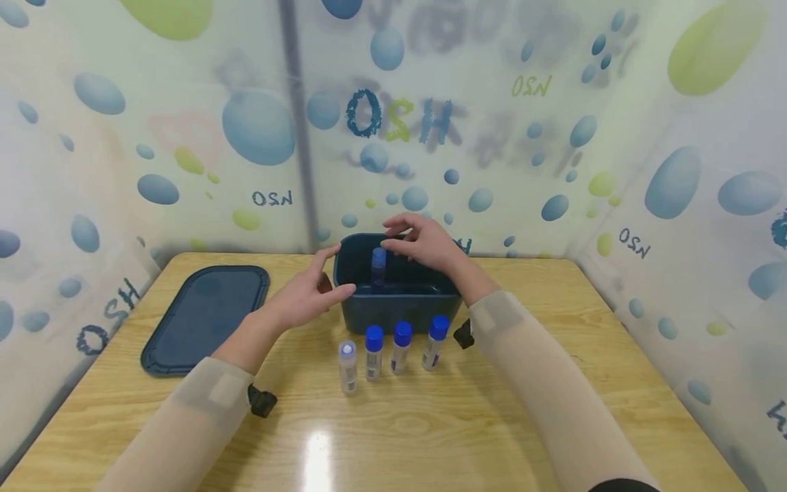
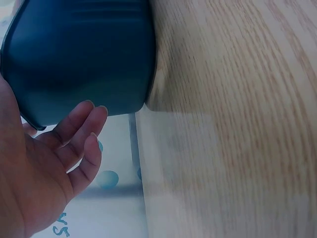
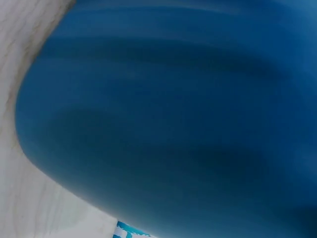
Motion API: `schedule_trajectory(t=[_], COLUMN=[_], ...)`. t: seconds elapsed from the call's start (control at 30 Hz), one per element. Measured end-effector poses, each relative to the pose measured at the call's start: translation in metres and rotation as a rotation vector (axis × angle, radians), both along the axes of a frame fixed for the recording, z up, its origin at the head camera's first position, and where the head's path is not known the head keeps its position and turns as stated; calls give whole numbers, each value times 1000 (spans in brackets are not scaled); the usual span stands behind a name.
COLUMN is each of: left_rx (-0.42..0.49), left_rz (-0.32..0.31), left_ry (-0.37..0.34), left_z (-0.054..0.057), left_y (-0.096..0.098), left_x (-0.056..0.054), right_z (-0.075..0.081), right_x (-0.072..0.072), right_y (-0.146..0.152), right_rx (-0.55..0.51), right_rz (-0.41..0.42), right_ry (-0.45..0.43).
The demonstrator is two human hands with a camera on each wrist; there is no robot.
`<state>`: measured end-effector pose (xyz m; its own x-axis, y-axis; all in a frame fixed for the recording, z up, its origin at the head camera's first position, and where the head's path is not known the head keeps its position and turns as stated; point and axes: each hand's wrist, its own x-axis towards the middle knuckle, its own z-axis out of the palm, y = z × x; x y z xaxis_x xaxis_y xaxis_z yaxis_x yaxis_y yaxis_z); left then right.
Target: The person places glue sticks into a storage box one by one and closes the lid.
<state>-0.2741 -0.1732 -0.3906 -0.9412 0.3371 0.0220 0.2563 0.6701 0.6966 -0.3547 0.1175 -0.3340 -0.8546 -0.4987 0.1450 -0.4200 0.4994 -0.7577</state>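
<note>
A dark blue plastic bin (image 1: 399, 313) stands at the table's back. Inside it, toward the left, a blue-capped tube (image 1: 378, 270) stands upright. My left hand (image 1: 304, 294) rests at the bin's left end, thumb and forefinger spread at the rim; in the left wrist view its other fingers bend loosely beside the bin wall (image 2: 84, 64). Over the bin, my right hand (image 1: 424, 242) has its thumb tip close to the tube's cap, apparently gripping nothing. In the right wrist view the bin wall (image 3: 148, 124) fills most of the picture and hides the hand.
Blue-capped tubes (image 1: 374, 352) (image 1: 402, 347) (image 1: 435, 343) stand in front of the bin, beside a tube with a pale, translucent top (image 1: 348, 367). A dark blue lid (image 1: 205, 314) lies flat on the left. Patterned sheets (image 1: 381, 171) surround the wooden table (image 1: 393, 437).
</note>
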Motion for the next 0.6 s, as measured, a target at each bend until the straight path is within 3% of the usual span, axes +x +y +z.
schedule_trajectory(t=[0.27,0.6], left_rx=[14,12], left_rz=[-10,-13], left_ry=[-4,17], left_z=[0,-2], left_y=[2,1], left_x=[0,0], right_z=[13,24], right_x=[11,52], right_y=[16,48], right_rx=[-83,-109], right_rz=[-12,-34], right_ry=[14,46])
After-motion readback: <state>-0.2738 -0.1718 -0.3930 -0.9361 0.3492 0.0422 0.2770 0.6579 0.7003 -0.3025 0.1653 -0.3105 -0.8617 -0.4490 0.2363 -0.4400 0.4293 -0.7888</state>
